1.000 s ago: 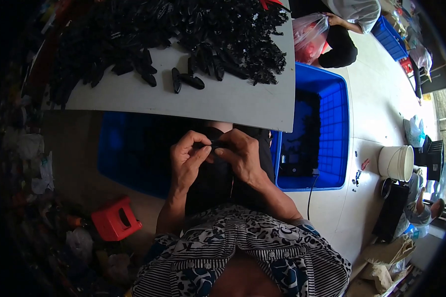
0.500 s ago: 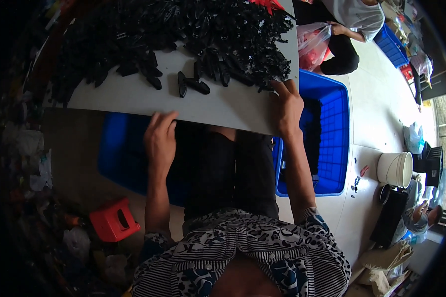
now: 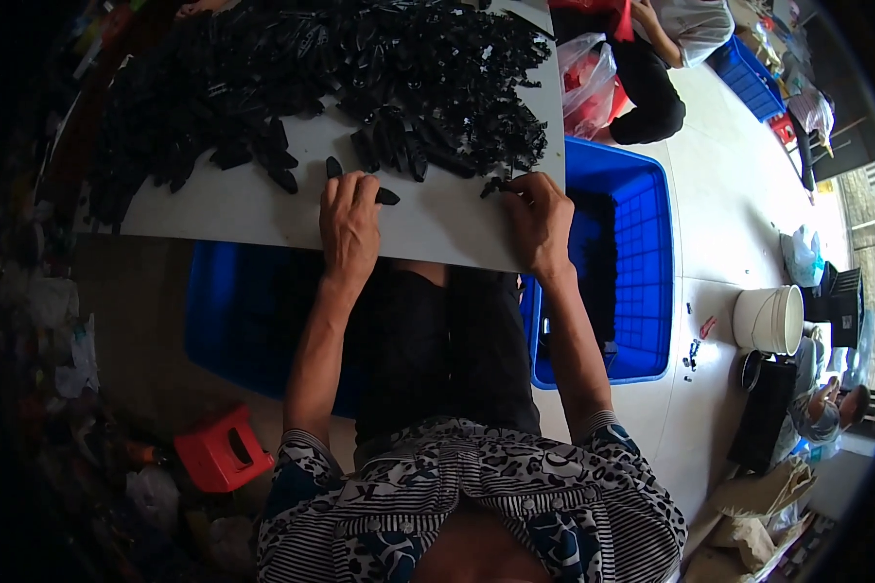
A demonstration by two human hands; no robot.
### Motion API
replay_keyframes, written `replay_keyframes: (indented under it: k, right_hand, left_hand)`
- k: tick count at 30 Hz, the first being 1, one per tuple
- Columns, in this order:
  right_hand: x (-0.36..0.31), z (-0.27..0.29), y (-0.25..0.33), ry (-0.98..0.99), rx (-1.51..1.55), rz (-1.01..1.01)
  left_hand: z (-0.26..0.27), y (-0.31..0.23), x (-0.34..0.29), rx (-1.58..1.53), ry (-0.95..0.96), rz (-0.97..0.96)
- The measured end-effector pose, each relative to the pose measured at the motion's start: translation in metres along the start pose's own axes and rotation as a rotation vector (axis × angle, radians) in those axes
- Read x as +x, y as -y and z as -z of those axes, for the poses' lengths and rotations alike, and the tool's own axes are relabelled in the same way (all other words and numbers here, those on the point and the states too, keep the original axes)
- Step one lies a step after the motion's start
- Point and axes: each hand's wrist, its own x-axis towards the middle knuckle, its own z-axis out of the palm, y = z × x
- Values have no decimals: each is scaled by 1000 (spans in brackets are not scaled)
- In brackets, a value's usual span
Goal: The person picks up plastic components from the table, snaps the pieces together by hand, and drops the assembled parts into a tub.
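Pale tiled floor [image 3: 712,209], perhaps a window [image 3: 862,212]

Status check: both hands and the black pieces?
Left hand over elongated black pieces. Right hand at small black parts. Both grips unclear. Black heap beyond both hands.

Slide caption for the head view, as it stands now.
Left hand over long black pieces, right hand by a heap of small black parts, at a pale table.

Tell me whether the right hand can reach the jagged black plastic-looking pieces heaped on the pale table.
Probably yes: the right hand is beside the jagged black pieces, nothing visibly between.
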Motion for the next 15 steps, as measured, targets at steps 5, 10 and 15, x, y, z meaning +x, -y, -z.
replay_keyframes:
  k: [5,10,15]
  right_hand:
    - [-8,4,10,-38,641,-311]
    - [-30,11,6,156,1605,-659]
    - [-50,6,3,253,2159,-764]
  left_hand:
    - [-4,-1,-6,-36,14,-36]
    - [8,-29,-12,-297,43,153]
    - [10,-51,-23,-720,129,363]
